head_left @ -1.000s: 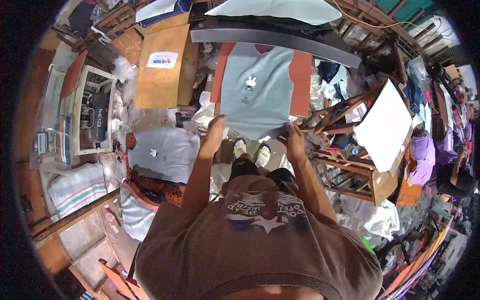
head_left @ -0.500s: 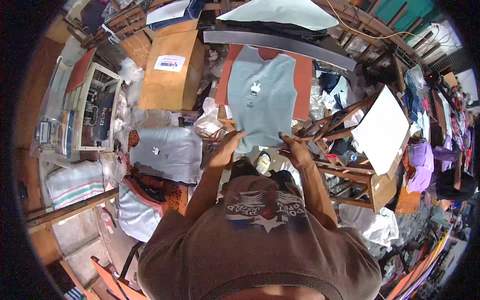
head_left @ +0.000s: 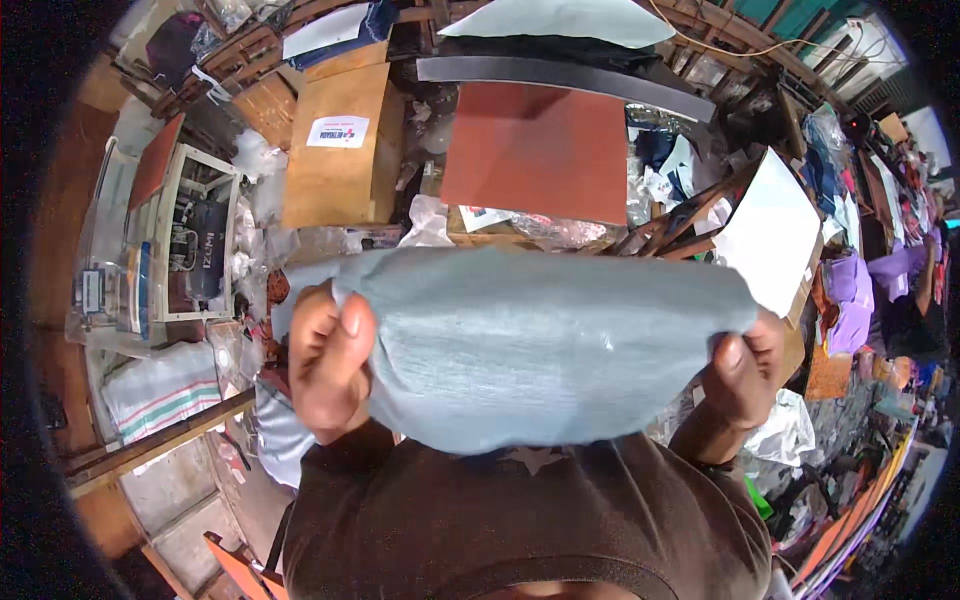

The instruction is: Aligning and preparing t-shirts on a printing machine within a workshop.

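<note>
A grey-blue piece of garment fabric (head_left: 550,340) is stretched between my hands, raised close in front of my chest. My left hand (head_left: 332,355) pinches its left edge between thumb and fingers. At the opposite edge, my right hand (head_left: 745,368) grips the cloth with the thumb on top. The rabbit print on the fabric is not visible now. Beyond the cloth lies a bare reddish-brown board (head_left: 535,150). Behind my left hand, the stack with another grey-blue piece is mostly hidden.
A wooden box (head_left: 340,170) stands left of the board, and a grey bar (head_left: 570,85) runs behind it. Farther left is a white-framed machine (head_left: 200,235). A white panel (head_left: 770,235) leans at right over a wooden frame. Another person (head_left: 915,300) is at far right.
The fabric has come off the reddish-brown board and up toward me. My hands have risen and spread wider apart, still holding it.
</note>
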Available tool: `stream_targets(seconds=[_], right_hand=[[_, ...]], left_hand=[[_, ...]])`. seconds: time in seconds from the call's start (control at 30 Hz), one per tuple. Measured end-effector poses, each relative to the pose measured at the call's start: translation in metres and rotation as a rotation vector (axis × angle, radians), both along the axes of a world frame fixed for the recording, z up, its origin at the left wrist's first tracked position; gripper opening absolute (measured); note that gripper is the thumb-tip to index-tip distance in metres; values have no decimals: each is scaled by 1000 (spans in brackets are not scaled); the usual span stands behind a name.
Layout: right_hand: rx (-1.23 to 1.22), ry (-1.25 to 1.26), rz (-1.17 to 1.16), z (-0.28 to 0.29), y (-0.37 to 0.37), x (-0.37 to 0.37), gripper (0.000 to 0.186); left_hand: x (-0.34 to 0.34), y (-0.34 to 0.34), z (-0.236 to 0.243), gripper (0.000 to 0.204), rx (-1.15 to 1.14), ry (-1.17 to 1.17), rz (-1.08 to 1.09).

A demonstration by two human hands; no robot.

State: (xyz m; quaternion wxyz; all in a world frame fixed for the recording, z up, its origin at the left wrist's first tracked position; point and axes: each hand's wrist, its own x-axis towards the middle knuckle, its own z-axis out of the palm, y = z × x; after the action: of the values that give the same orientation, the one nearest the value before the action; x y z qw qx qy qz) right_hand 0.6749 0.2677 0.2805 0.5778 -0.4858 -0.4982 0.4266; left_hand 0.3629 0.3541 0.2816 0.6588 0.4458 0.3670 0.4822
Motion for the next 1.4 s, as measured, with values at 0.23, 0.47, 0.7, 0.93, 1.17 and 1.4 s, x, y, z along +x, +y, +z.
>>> stream_targets(seconds=[0.23,0.47,0.7,0.93,1.17,1.4], right_hand=[[-302,228,-145,-40,92,14,25],[-82,283,-129,-60,174,37,24],[213,159,-210,-66,157,44,23],[-127,85,-424,-293,158,24,25],[-357,35,-598,-385,148,31,24],[-482,101,-569,-361,126,16,29]], left_hand=[[51,115,-50,41,-77,280,100],[97,193,-54,34,98,224,186],[96,173,-51,46,409,107,141],[82,160,-289,42,-18,494,36],[77,139,-394,42,-155,481,9],[63,132,-384,41,134,672,-20]])
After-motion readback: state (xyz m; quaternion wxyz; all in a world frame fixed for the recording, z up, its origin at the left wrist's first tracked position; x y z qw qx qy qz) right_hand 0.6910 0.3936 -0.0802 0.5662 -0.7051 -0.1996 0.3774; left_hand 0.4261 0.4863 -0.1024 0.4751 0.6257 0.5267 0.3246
